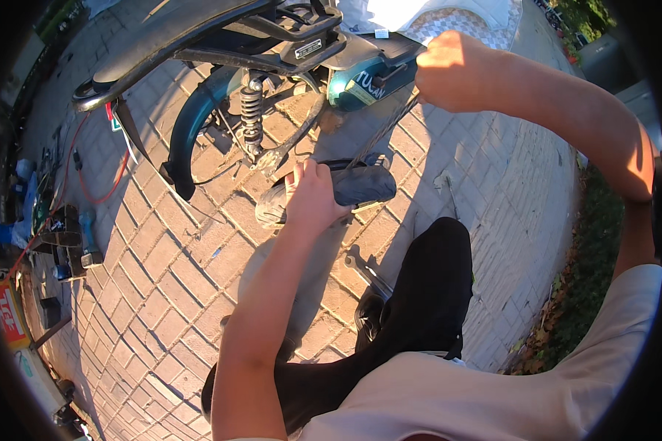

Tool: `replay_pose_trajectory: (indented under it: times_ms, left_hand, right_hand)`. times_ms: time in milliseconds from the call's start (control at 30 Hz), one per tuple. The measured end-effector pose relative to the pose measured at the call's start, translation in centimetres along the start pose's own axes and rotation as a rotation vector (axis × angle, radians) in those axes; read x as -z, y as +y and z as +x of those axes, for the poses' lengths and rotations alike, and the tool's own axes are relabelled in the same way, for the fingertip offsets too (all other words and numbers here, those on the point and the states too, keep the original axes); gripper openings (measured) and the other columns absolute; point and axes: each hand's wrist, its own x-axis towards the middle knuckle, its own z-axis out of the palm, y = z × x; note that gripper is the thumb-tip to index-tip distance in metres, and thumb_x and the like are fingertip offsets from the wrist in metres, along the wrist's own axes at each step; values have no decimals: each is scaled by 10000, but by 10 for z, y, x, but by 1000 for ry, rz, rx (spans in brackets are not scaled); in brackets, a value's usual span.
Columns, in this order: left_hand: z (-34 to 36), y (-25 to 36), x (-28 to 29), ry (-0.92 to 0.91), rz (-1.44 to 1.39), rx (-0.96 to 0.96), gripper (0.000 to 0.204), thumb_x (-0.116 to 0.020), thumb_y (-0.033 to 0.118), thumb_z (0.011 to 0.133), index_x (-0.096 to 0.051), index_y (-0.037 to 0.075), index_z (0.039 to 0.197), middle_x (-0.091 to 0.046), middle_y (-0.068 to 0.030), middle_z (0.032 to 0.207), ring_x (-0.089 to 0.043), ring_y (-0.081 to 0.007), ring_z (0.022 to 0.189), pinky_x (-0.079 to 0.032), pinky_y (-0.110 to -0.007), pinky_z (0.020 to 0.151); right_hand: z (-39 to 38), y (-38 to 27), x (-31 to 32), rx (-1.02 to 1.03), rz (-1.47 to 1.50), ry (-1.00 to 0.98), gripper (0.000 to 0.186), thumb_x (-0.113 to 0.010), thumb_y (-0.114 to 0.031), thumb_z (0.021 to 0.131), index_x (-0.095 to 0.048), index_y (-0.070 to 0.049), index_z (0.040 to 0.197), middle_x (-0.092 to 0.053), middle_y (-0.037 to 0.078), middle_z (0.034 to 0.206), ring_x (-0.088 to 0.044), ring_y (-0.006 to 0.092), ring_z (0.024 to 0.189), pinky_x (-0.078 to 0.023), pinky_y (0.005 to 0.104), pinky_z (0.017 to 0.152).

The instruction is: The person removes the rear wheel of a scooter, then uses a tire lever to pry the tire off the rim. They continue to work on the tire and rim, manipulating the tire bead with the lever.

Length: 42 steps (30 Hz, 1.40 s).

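A black-tyred wheel rests on the paving in front of me, below the raised scooter frame. My left hand is closed over its near side, thumb spread to the right on the rubber, hiding part of the tyre. Up and to the right, my right hand makes a fist around the upper end of a long thin dark rod. That rod slants down to the wheel; its lower tip is hidden at the tyre. Behind it is the scooter's teal side cover.
The scooter's coil spring and teal mudguard stand beyond the wheel. An open-end wrench lies by my shoe. A red hose, a blue power tool and boxes line the left. White sheeting lies at the back.
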Motion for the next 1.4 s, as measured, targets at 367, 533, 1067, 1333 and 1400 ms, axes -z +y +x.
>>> replay_pose_trajectory:
  times_ms: [367, 533, 1067, 1333, 1400]
  left_hand:
    - [30, 1, -1, 1, -99, 65, 761, -885, 492, 553, -555, 12, 1044, -498, -109, 1095, -491, -286, 1104, -441, -427, 941]
    - [23, 16, -5, -4, -118, 122, 751, -879, 533, 541, -551, 9, 968, -504, -119, 1064, -510, -300, 1067, -474, -434, 891]
    - [3, 20, -1, -38, -67, 122, 735, -881, 425, 595, -508, 42, 1099, -509, -137, 1118, -508, -334, 1098, -467, -498, 891]
    - [-2, 13, 7, -90, -101, 47, 691, -857, 267, 596, -523, 11, 1144, -517, -164, 1124, -517, -353, 1107, -466, -483, 891]
    - [-5, 13, 10, -89, -116, 21, 672, -855, 265, 595, -535, 5, 1126, -527, -165, 1099, -523, -355, 1094, -465, -471, 891]
  right_hand:
    - [-62, -100, -2, -889, 2077, -640, 238, -494, -187, 949, -608, 20, 985, -363, -3, 561, -310, 100, 433, -230, 306, 388]
    - [-74, -233, -43, -899, 1746, 29, 255, -496, -154, 960, -601, 75, 918, -551, 263, 675, -542, 368, 596, -436, 411, 566]
    - [-81, -150, -92, -1005, 1839, -81, 356, -543, -248, 935, -655, 83, 998, -571, 96, 644, -524, 156, 586, -437, 358, 561]
    - [-87, -203, -146, -1165, 2249, -134, 354, -551, -248, 937, -622, 48, 1117, -446, 0, 601, -335, 78, 441, -236, 294, 390]
    - [-90, -215, -162, -1197, 2321, -77, 346, -547, -241, 940, -612, 55, 1106, -428, -7, 600, -320, 73, 441, -221, 289, 389]
